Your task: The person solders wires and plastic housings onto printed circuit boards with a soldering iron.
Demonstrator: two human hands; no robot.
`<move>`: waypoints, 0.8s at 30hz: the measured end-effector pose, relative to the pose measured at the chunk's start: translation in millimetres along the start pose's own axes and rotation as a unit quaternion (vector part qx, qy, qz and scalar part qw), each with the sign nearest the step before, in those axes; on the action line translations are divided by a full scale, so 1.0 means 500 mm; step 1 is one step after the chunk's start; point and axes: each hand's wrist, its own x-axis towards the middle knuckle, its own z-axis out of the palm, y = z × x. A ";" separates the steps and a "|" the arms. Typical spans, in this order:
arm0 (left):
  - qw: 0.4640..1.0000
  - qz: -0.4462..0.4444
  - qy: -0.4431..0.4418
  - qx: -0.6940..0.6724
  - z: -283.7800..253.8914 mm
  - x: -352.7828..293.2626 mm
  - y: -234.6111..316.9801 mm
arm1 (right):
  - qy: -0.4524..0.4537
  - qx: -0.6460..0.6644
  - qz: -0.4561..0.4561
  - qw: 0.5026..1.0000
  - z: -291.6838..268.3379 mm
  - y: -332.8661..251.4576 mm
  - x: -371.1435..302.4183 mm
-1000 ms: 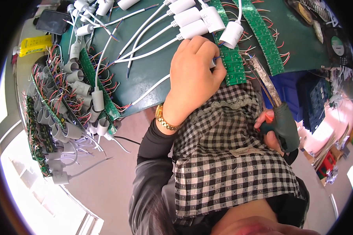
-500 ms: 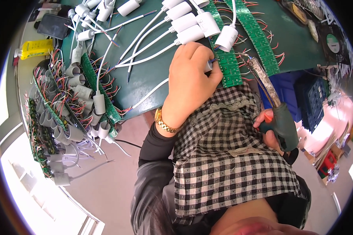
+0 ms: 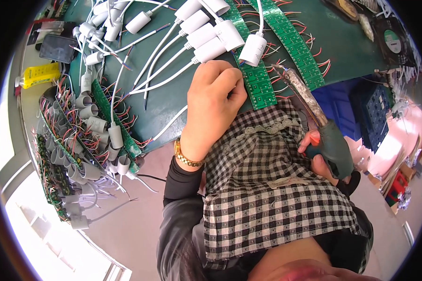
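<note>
A bright window (image 3: 56, 248) glared at the near left of the room, beside a pale floor (image 3: 136, 201). At the far left a yellow pouch (image 3: 41, 76) lay close to a dark screen (image 3: 57, 48); nearer was a crowded cluster of grey sockets (image 3: 94, 125) and boards, bristling with red and white wires. Right of these spread the dark green work surface (image 3: 356, 51), with white sockets (image 3: 210, 49) toward its far side, their cables trailing to the near left.

The left hand (image 3: 214, 96) was over the near edge, knuckles up, fingers curled inward; the fingertips were hidden, so I could not tell what they pinched. A white cable (image 3: 171, 124) met that hand from the left, its long axis slanting from near left to far right. Just right of the fingers lay a green circuit-board strip (image 3: 261, 89), running from far left to near right, and a second strip (image 3: 300, 51) lay farther right.

The right hand (image 3: 320, 165), nearer, had its fingers closed round the grip of a soldering iron (image 3: 333, 136). The iron slanted from near right to far left, its tip just right of the first strip, apart from the left fingers. Farther right stood a blue bin (image 3: 340, 110).
</note>
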 end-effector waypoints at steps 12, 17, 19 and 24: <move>0.996 -0.009 -0.084 0.011 -0.006 0.025 0.000 | -0.057 0.112 -0.001 0.992 0.004 0.054 -0.008; 0.997 0.006 -0.072 0.008 0.002 0.016 -0.004 | -0.027 0.156 -0.001 0.987 0.019 0.074 -0.020; 0.998 0.018 -0.064 0.013 0.005 0.012 -0.006 | 0.014 0.167 0.036 0.985 0.035 0.071 -0.017; 0.998 0.018 -0.053 0.025 0.011 0.011 -0.008 | 0.015 0.161 0.030 0.986 0.037 0.063 -0.010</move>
